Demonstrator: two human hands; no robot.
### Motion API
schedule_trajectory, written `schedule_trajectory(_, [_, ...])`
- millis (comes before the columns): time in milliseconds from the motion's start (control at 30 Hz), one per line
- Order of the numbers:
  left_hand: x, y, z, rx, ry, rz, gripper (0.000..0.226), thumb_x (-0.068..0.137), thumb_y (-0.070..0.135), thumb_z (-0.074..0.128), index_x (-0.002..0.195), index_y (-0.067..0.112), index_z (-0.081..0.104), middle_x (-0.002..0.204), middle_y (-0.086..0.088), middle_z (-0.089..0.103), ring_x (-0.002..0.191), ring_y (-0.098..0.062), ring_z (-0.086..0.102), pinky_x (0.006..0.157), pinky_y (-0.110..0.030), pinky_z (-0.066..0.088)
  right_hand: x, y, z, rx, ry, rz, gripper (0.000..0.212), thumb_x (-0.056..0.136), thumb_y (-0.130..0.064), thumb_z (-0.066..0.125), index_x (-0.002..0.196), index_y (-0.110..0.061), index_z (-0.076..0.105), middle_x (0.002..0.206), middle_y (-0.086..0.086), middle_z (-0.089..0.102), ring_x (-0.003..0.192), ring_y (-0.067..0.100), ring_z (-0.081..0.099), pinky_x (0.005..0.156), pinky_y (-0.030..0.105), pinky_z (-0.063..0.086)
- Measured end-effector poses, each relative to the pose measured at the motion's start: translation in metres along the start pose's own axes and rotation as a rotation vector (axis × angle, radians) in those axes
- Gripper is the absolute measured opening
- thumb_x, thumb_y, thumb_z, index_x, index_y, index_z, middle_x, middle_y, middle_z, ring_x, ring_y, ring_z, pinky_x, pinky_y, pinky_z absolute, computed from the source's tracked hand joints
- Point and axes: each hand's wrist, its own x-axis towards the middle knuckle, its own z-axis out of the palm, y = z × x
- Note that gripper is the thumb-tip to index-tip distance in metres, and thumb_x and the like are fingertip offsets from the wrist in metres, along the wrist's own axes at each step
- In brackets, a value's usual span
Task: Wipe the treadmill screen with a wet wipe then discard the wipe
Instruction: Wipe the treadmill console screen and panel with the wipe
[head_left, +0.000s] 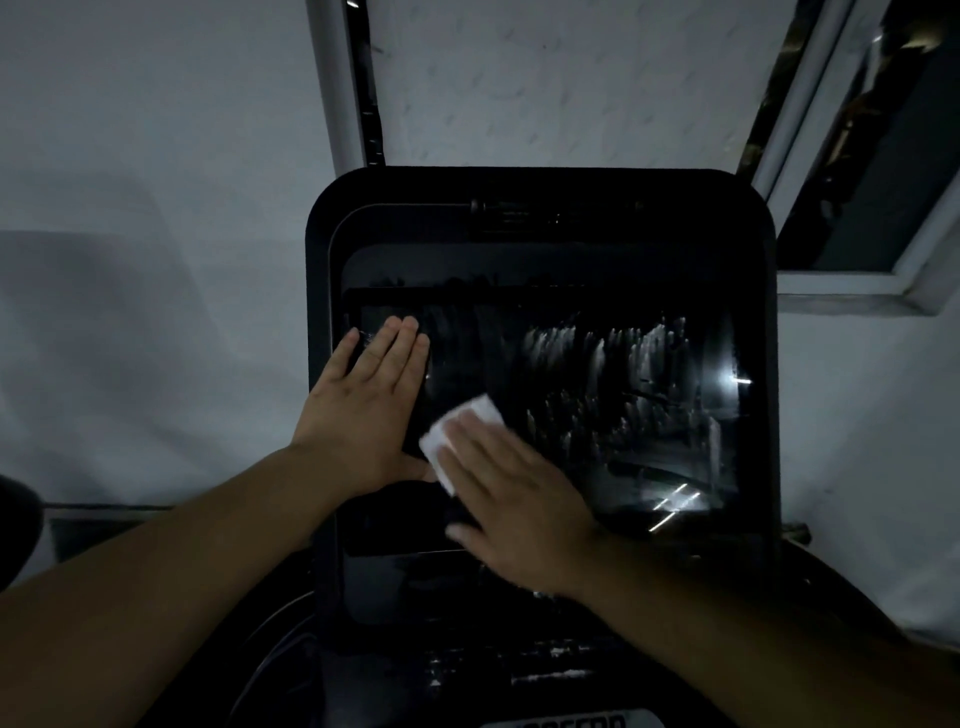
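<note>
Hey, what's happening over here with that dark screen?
A person is cleaning a treadmill screen. The right hand presses a white wipe flat against the lower left part of the glass. The left hand lies flat on the screen's left edge, holding nothing. Wet streaks show across the right side of the glass. The wipe has not yet been thrown away.

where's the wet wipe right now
In the head view the wet wipe lies flat on the left-centre of the treadmill screen, pressed under the right hand, beside the left hand.
</note>
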Motion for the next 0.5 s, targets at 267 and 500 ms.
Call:
schedule_trajectory(267, [0.000, 0.002, -0.003, 0.035, -0.009, -0.005, 0.144, 0.069, 0.097, 0.044, 0.155, 0.008, -0.029, 0.163, -0.013, -0.034, 0.153, -0.025, -0.030, 0.125, -0.052, -0.010, -0.003, 0.044, -0.011, -0.031, 0.032, 0.295, 0.072, 0.105, -0.053, 0.040, 0.157, -0.004, 0.033, 0.168, 0.019, 0.024, 0.159, 0.031, 0.012, 0.125, 0.048, 0.025])
schedule_trajectory(500, [0.001, 0.003, -0.004, 0.047, -0.013, -0.004, 0.143, 0.070, 0.097, 0.042, 0.154, 0.007, -0.031, 0.164, -0.014, -0.033, 0.152, -0.025, -0.030, 0.125, -0.052, -0.010, 0.027, 0.013, -0.012, 0.028, 0.065, 0.200, 0.067, 0.105, -0.048, 0.036, 0.156, -0.004, 0.034, 0.168, 0.019, 0.024, 0.159, 0.029, 0.012, 0.127, 0.046, 0.019])
